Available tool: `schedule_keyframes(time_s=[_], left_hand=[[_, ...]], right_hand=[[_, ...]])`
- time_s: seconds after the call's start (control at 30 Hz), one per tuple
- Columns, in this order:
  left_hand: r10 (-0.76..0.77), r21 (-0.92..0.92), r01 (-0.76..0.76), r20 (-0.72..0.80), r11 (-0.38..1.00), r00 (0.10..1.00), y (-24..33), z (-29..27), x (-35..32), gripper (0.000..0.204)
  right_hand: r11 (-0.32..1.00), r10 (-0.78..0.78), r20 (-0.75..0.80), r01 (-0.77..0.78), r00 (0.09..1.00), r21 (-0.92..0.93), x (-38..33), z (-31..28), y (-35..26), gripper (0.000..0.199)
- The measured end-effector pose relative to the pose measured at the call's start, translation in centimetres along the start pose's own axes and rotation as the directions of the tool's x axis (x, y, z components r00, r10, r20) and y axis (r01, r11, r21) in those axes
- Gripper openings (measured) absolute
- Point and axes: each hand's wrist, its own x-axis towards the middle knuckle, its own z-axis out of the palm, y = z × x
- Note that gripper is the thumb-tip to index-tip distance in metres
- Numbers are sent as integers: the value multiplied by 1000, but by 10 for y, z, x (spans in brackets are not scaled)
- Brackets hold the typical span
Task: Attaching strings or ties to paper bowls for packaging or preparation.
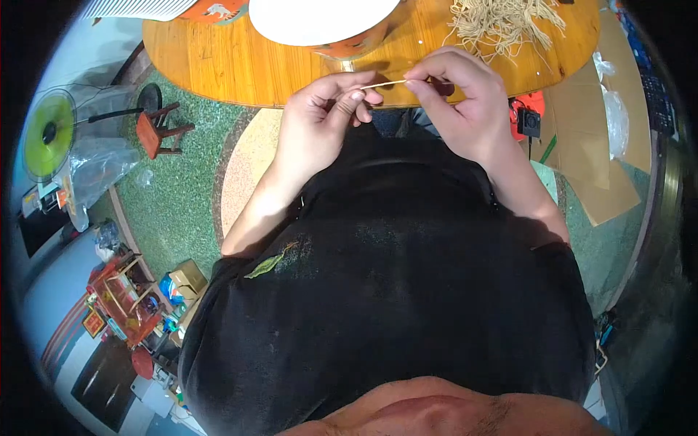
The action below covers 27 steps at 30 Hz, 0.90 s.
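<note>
Head view, as I watch remotely: far left I see a round lime-green fan (49, 136), then a reddish-brown wooden stool (150, 136). Next, the left hand's (316, 112) fingers pinch a thin straw-coloured strand (390, 83), held near the edge of a glossy yellow-brown wooden bench (218, 65). The right hand's (469, 98) fingers pinch it too; beyond lies a tangled beige pile of strands (502, 29).

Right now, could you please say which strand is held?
The single strand between left hand and right hand; the other strands lie piled on the table.
</note>
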Motion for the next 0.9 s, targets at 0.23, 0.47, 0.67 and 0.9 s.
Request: schedule_keyframes(time_s=[0.23, 0.47, 0.67, 0.9], left_hand=[[204, 454, -207, 57, 867, 977, 9, -3, -7, 26], [91, 450, -164, 179, 878, 980, 17, -10, -7, 24], [517, 596, -487, 137, 638, 845, 33, -30, 0, 16], [558, 845, -533, 456, -27, 693, 91, -43, 51, 38]], right_hand=[[983, 175, 243, -181, 954, 3, -3, 24, -4, 24], [999, 29, 144, -26, 989, -19, -10, 43, 3, 9], [998, -5, -41, 8, 999, 63, -5, 44, -7, 5], [976, 29, -329, 45, 944, 214, 9, 50, 2, 7]])
